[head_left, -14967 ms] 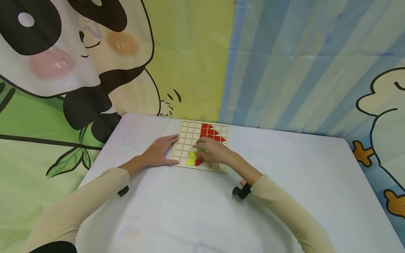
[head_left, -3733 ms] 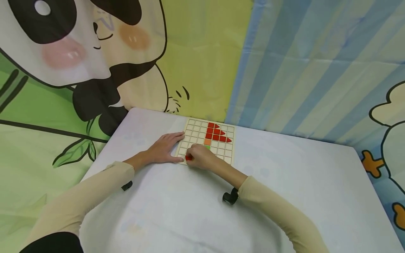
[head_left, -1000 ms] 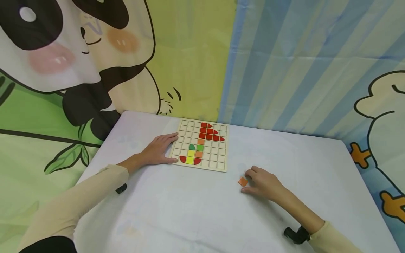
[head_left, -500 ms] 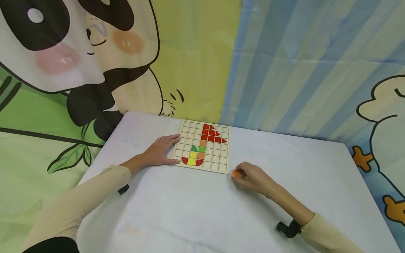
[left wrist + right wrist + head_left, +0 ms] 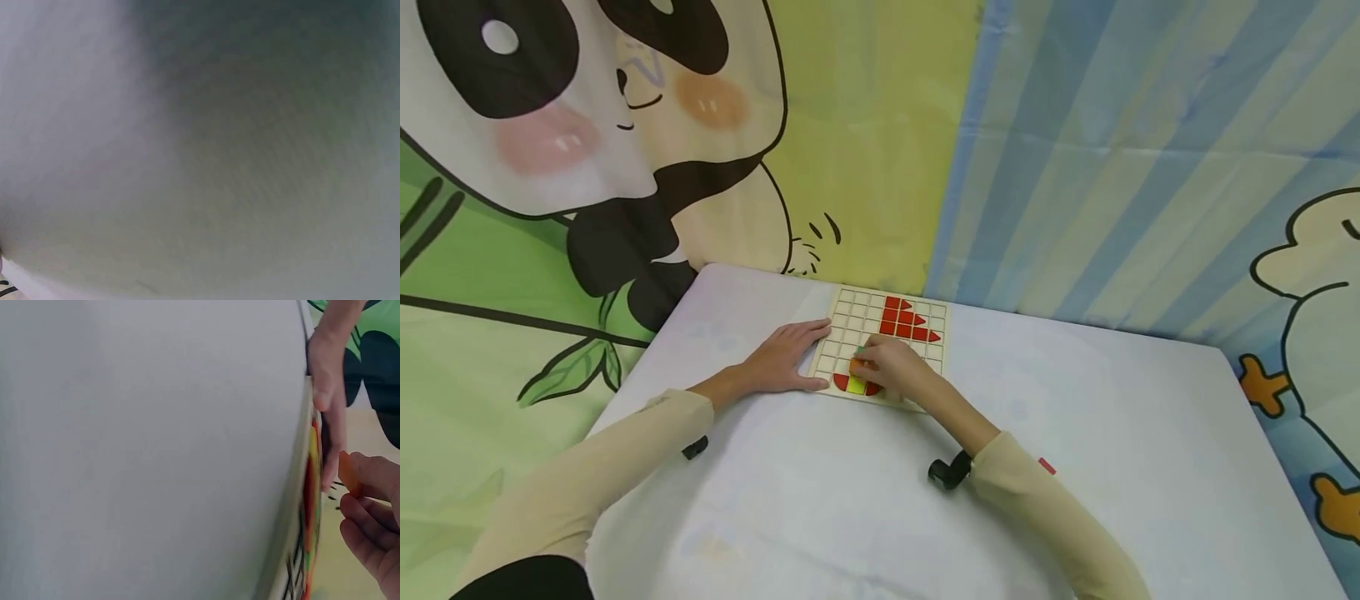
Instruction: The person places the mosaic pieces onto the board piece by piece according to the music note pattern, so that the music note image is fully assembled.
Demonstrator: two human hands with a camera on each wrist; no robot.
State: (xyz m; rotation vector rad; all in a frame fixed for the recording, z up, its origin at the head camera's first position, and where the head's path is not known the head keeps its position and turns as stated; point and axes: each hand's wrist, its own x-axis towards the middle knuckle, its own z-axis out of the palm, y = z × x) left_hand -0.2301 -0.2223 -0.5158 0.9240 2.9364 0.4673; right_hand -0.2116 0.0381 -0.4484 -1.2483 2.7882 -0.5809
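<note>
A pale wooden grid board [image 5: 842,321] lies flat near the table's back edge. Red pieces [image 5: 901,315], square and pointed, form steps at its top. Lower down sit a yellow tile [image 5: 856,385] and a red rounded corner piece [image 5: 840,381]; my right hand covers other pieces. That right hand [image 5: 895,364] pinches an orange square tile [image 5: 349,474] between thumb and fingers, over the board's lower part. At the board's left edge my left hand [image 5: 784,358] rests with extended fingers touching the rim. The left wrist view gives only blurred white cloth and shadow.
A red piece [image 5: 1047,466] lies on the white tablecloth [image 5: 820,483] beside my right sleeve. Behind the table hangs a printed curtain [image 5: 865,167]. Each wrist wears a small black camera.
My right hand has picked up the orange tile from the table at right and carried it left over the board. Earlier, a red corner piece went onto the lower left. My left hand stays put.
</note>
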